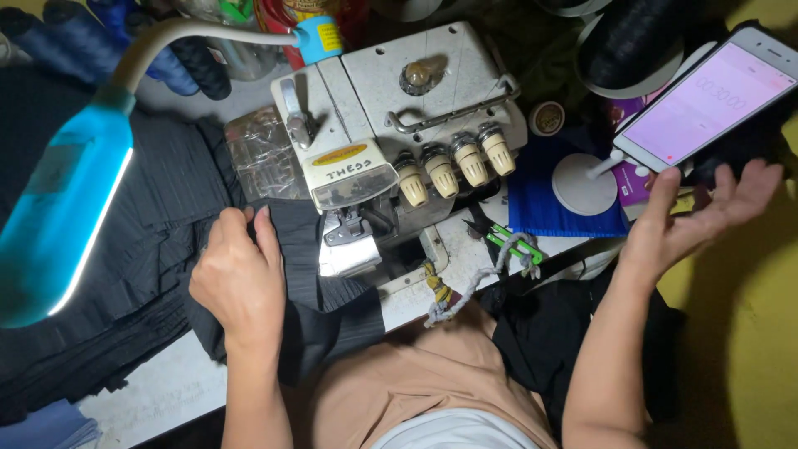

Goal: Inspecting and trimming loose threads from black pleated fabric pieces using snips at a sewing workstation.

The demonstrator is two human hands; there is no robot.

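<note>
Left hand (237, 278) presses flat on black pleated fabric (158, 249) near an overlock sewing machine (399, 141); right hand (706, 216), fingers spread, reaches beneath a white smartphone (706, 100) at right.

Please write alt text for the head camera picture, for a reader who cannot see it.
A person's left hand presses black fabric flat beside a white sewing machine, while the right hand is raised, open, just under a phone on a stand. A lit blue lamp bends over the fabric, and green snips lie by the machine.
</note>
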